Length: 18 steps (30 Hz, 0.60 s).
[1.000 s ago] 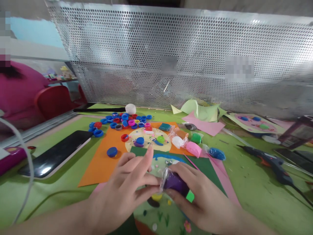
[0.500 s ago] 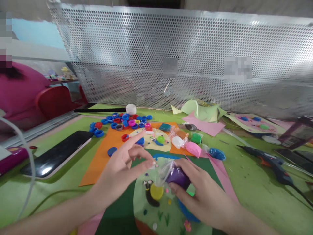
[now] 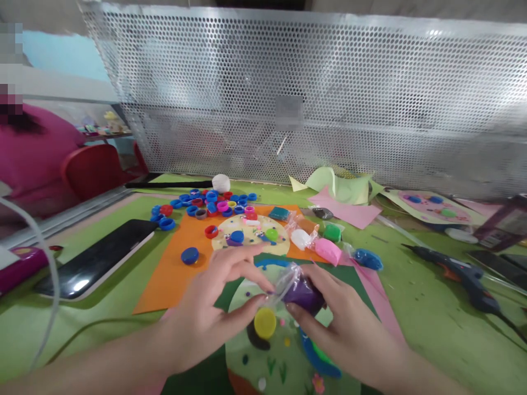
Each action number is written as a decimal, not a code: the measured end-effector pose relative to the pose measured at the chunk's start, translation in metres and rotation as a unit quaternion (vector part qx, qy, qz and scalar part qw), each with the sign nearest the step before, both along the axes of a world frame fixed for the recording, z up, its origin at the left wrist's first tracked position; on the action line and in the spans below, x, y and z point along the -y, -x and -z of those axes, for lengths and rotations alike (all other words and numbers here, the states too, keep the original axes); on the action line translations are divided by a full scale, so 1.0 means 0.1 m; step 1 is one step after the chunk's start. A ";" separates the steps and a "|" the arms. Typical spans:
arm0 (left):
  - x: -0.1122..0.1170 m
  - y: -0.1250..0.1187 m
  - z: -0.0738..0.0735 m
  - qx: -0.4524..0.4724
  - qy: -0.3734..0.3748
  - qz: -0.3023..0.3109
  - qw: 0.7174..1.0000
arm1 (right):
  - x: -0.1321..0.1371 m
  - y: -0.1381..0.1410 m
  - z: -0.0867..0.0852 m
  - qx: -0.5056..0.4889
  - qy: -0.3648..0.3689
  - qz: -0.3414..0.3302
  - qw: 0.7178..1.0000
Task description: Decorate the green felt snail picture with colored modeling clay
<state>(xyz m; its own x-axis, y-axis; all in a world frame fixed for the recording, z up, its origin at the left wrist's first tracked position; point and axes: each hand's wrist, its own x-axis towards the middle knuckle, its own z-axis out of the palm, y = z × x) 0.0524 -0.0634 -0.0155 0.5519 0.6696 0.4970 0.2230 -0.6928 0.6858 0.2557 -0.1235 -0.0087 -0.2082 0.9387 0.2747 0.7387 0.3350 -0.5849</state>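
My right hand (image 3: 349, 329) grips a lump of purple clay (image 3: 303, 293) wrapped in a clear plastic bag (image 3: 288, 277). My left hand (image 3: 214, 307) pinches the bag's open end with thumb and fingers, just left of the clay. Both hands hover over a round pale-green craft piece (image 3: 272, 356) with a yellow-shelled snail (image 3: 263, 325) on it, lying on dark green paper (image 3: 349, 277).
Orange paper (image 3: 173, 274) bears a cream disc and many coloured bottle caps (image 3: 206, 204). Bagged clay lumps (image 3: 327, 249) lie behind my hands. A tablet (image 3: 94, 258) is at left, a glue gun (image 3: 457, 272) at right. A perforated metal screen (image 3: 313, 99) backs the table. A person in pink (image 3: 28, 153) sits at left.
My left hand dropped from a raised, pointing pose back onto the bag's end and pinched it. The purple clay stayed in my right hand, nearly still.
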 end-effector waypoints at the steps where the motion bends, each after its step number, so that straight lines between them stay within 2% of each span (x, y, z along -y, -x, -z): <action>1: 0.00 0.00 0.00 -0.027 -0.006 0.000 1.000 | 0.00 0.00 0.01 0.002 -0.012 -0.005 1.000; 6: -0.02 -0.01 -0.02 -0.066 -0.071 -0.016 0.995 | 0.01 0.00 0.04 0.028 -0.055 -0.032 0.998; 9: -0.01 -0.01 -0.06 -0.084 -0.118 0.018 0.989 | 0.01 0.01 0.05 0.037 -0.062 -0.041 0.997; 12: -0.01 -0.01 -0.08 -0.106 -0.122 0.042 0.986 | 0.01 0.01 0.05 0.050 -0.087 -0.048 0.994; 18: -0.03 0.00 -0.03 -0.147 -0.155 -0.005 0.977 | 0.01 0.03 0.07 0.073 -0.102 -0.055 0.991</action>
<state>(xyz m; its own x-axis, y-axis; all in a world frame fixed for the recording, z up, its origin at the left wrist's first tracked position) 0.0526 -0.0608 -0.0127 0.6947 0.5189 0.4982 0.3866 -0.8534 0.3497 0.2523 -0.1243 -0.0155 -0.3578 0.8358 0.4164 0.7631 0.5187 -0.3855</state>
